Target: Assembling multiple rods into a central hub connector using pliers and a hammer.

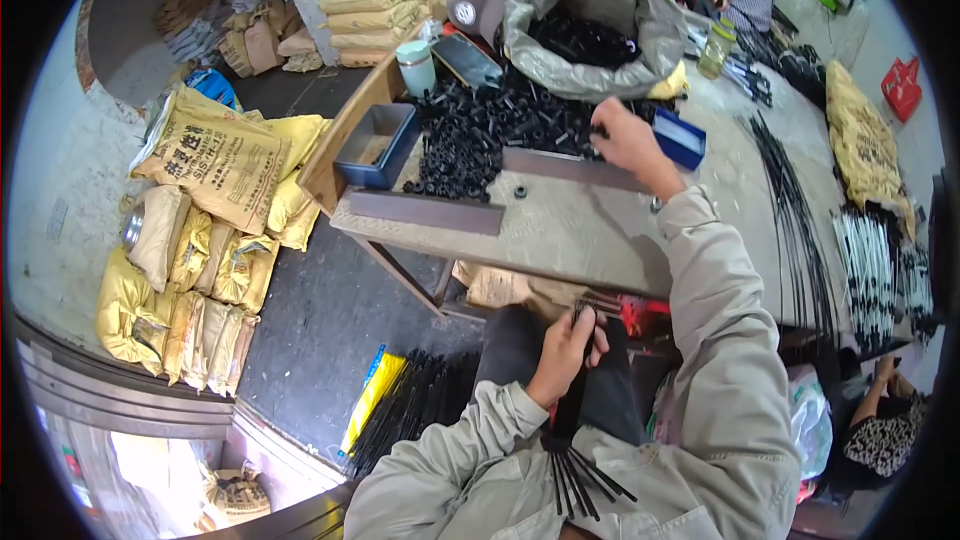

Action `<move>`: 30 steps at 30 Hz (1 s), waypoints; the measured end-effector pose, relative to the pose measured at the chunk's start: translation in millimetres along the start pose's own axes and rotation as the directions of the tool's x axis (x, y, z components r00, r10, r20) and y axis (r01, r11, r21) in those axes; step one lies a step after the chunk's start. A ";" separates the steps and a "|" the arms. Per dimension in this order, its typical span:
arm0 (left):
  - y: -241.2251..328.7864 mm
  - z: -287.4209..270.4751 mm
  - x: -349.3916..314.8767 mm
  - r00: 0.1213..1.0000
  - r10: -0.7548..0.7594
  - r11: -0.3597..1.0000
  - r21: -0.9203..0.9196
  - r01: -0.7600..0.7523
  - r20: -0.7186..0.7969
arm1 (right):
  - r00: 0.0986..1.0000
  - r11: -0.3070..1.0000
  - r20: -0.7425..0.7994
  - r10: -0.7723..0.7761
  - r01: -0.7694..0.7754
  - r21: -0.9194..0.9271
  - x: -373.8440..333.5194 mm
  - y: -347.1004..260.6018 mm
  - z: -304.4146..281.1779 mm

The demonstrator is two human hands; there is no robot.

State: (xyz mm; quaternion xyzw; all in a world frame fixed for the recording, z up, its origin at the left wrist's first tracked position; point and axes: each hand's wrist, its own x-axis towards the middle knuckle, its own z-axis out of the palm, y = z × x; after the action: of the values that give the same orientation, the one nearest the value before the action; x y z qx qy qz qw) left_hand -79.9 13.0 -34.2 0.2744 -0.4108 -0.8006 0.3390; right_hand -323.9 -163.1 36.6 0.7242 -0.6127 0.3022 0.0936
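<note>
My left hand [562, 360], low over my lap, is closed round a bundle of thin black rods [572, 470]; their lower ends fan out over my jacket. Across the table my right hand [630, 140] is at the right edge of a heap of small black plastic parts [470, 130]. Its fingers are curled together, and whatever lies between them is too small to make out. Beside that hand stands a blue box [679, 140]. One loose black ring-shaped part [520, 192] rests nearer the front edge.
Behind the heap leans a large grey sack [650, 50] holding black parts. A blue-grey tray [380, 145], a light-blue cup [415, 68] and a phone [467, 60] stand left. Long black rods [795, 210] hang over the right edge. Stacked sacks [225, 155] line the left; people work beyond.
</note>
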 end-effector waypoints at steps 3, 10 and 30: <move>1.0 -7.1 4.4 0.998 0.060 0.998 0.028 -0.061 0.021 | 0.908 0.482 0.323 0.269 -0.417 0.771 -29.9 -56.8 -44.5; 6.8 -2.6 12.3 0.998 0.050 0.996 -0.075 -0.047 0.028 | 0.861 0.244 0.454 0.228 -0.502 0.830 -140.2 -113.2 -60.6; 5.0 23.3 -26.3 0.985 0.126 0.991 -0.062 -0.120 0.115 | 0.792 -0.014 0.546 0.272 -0.564 0.826 -164.1 -112.8 -57.7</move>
State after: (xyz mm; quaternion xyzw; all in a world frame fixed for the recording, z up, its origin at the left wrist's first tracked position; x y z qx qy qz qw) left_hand -78.8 42.1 -13.8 0.1910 -0.4245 -0.8039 0.3701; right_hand -246.9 28.6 18.6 0.4116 -0.4588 0.5510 -0.5626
